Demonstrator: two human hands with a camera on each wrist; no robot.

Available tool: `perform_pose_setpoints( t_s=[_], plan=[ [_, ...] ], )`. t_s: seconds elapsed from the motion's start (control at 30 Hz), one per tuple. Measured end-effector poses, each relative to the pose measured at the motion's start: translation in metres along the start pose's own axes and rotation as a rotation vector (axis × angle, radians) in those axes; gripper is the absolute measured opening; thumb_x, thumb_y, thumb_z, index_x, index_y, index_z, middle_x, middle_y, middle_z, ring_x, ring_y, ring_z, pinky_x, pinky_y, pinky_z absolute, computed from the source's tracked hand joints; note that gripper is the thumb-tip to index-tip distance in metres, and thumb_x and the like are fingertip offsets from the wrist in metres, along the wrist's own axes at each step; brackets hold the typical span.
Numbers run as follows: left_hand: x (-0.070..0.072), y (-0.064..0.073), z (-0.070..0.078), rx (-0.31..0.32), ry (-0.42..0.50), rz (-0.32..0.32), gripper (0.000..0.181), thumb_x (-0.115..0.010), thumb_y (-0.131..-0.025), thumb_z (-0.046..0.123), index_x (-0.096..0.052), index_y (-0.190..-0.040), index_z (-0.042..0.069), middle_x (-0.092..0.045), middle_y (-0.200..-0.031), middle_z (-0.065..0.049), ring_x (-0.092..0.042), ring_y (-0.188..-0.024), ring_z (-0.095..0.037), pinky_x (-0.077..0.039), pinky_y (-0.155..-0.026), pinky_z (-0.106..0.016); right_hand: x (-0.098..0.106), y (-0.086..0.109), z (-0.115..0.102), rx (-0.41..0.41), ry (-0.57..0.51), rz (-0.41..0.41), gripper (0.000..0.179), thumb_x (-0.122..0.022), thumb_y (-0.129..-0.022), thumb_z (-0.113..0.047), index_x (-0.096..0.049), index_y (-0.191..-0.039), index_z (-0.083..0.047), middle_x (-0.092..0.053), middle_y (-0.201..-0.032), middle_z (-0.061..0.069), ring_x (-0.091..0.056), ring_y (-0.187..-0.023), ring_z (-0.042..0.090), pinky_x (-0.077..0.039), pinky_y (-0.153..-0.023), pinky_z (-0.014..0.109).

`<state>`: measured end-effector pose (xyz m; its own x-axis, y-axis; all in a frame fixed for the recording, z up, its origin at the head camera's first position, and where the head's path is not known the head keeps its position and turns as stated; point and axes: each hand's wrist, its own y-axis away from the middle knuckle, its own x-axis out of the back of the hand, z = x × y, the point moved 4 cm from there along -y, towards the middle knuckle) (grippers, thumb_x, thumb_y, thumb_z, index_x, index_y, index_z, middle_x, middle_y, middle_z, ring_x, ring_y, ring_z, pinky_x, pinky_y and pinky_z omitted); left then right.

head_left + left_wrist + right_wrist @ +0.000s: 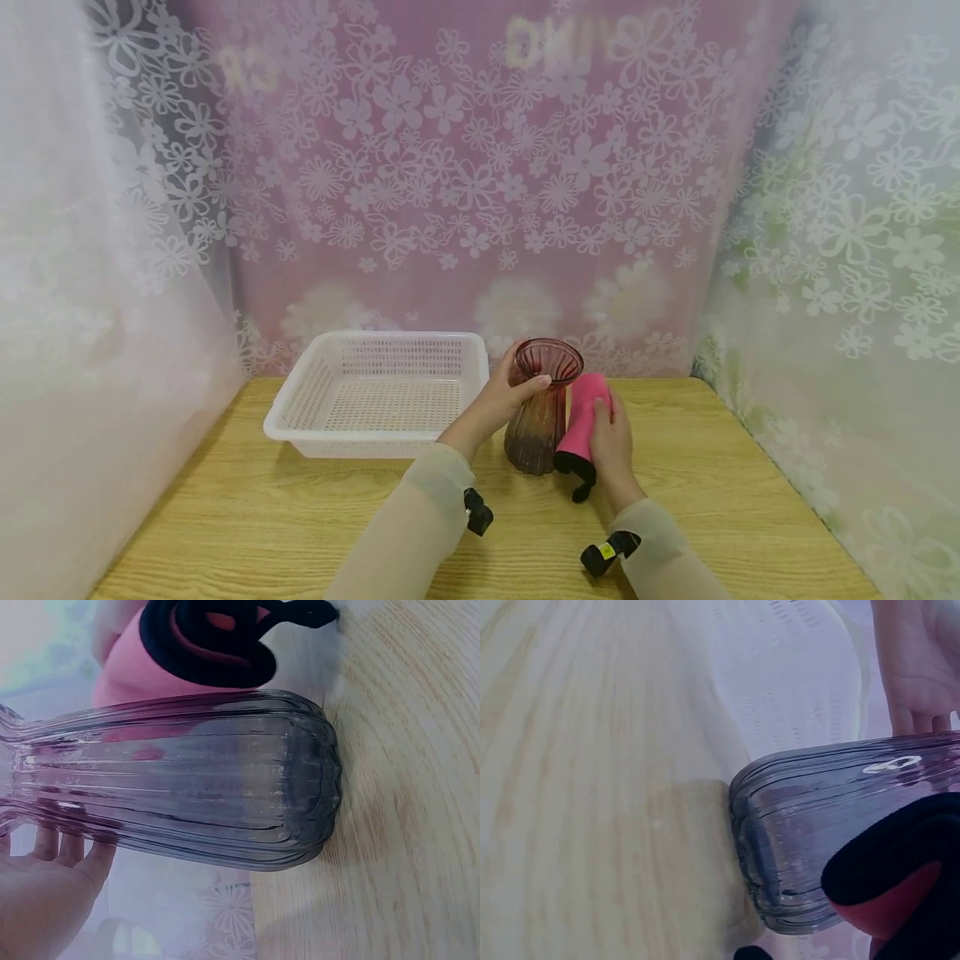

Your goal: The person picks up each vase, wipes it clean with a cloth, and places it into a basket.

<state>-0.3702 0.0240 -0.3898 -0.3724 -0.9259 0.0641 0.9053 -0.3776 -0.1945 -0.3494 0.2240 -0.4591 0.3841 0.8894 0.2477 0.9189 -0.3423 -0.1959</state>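
A ribbed, purplish glass vase [534,437] with a flared rim is held roughly upright, its base low at the tabletop. Whether the base touches the wood I cannot tell. My left hand [495,404] grips the vase around its neck, thumb on the near side; its fingers [96,862] show along the glass in the left wrist view. In my right hand [613,446] is a folded pink cloth [583,412] with black trim, held close against the vase's right side. A black end dangles below it. The right wrist view shows the black edge of the cloth [892,851] in front of the glass.
A white perforated plastic basket [300,432] stands at the back left of the wood-grain table [315,525]. Flower-patterned translucent curtains [465,183] enclose the table at the back and both sides. A black wrist device [477,512] sits on the left sleeve.
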Motion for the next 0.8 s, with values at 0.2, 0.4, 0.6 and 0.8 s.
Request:
perform_pose_setpoints(
  t_s=[0.2, 0.4, 0.6, 0.8],
  plan=[
    [0.002, -0.001, -0.002, 0.019, 0.005, -0.021, 0.077, -0.064, -0.099, 0.032, -0.016, -0.16, 0.04, -0.042, -0.153, -0.011, -0.043, -0.137, -0.027, -0.042, -0.106, -0.048, 0.003, 0.003, -0.009, 0.056, -0.089, 0.064, 0.06, -0.034, -0.109, -0.041, -0.025, -0.16, -0.012, -0.029, -0.16, 0.019, -0.033, -0.142, 0.041, -0.026, -0.114, 0.056],
    [0.006, -0.004, -0.005, 0.0, 0.02, -0.069, 0.073, -0.06, -0.1, 0.033, -0.017, -0.159, 0.04, -0.037, -0.157, -0.01, -0.039, -0.141, -0.026, -0.036, -0.111, -0.05, 0.007, 0.005, -0.016, 0.084, -0.158, 0.128, 0.058, -0.035, -0.109, -0.038, -0.025, -0.16, -0.012, -0.03, -0.159, 0.019, -0.032, -0.142, 0.04, -0.025, -0.115, 0.055],
    [0.009, -0.01, -0.009, -0.017, 0.095, -0.122, 0.073, -0.058, -0.098, 0.03, -0.019, -0.16, 0.038, -0.039, -0.156, -0.01, -0.04, -0.141, -0.024, -0.031, -0.115, -0.049, 0.009, 0.005, -0.02, 0.129, -0.215, 0.148, 0.058, -0.036, -0.109, -0.038, -0.025, -0.16, -0.012, -0.032, -0.159, 0.015, -0.034, -0.141, 0.035, -0.025, -0.116, 0.051],
    [0.011, -0.012, -0.01, -0.013, 0.108, -0.136, 0.076, -0.061, -0.096, 0.032, -0.019, -0.16, 0.037, -0.039, -0.156, -0.01, -0.041, -0.141, -0.024, -0.029, -0.116, -0.048, 0.01, 0.006, -0.027, 0.151, -0.258, 0.145, 0.056, -0.036, -0.109, -0.035, -0.026, -0.16, -0.013, -0.033, -0.159, 0.012, -0.036, -0.139, 0.031, -0.026, -0.116, 0.048]
  ],
)
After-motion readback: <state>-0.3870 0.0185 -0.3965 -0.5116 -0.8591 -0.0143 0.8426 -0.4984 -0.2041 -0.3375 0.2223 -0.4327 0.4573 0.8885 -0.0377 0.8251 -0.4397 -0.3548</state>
